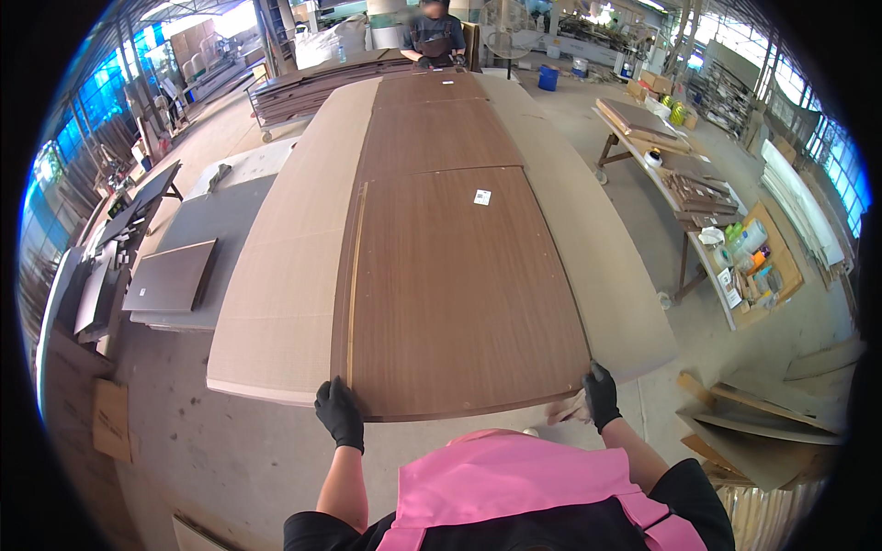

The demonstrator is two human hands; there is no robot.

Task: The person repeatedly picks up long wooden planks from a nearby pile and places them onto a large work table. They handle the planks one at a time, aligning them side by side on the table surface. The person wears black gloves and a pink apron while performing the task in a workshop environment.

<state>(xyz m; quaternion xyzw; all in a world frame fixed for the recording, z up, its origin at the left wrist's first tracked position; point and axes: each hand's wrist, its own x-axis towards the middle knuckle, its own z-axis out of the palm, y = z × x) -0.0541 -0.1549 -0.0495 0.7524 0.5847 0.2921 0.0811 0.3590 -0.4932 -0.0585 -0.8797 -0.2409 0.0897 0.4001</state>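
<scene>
Brown wood-grain panels (455,289) lie in a row down the middle of a long sheet of corrugated cardboard (282,275). My left hand (339,413), in a black glove, grips the near left corner of the closest panel. At its near right corner my right hand (601,396), also gloved in black, holds the edge. A narrow strip (356,282) runs along the panel's left side. A white label (482,198) is stuck on the panel's upper part. A light cloth (570,409) hangs beside my right hand.
At the far end stands a person (434,38) with gloved hands at the panels. Stacked dark panels (207,200) lie at the left. On the right, a long table (710,275) bears boards, bottles and a tray. Cardboard offcuts (765,413) are piled at the lower right.
</scene>
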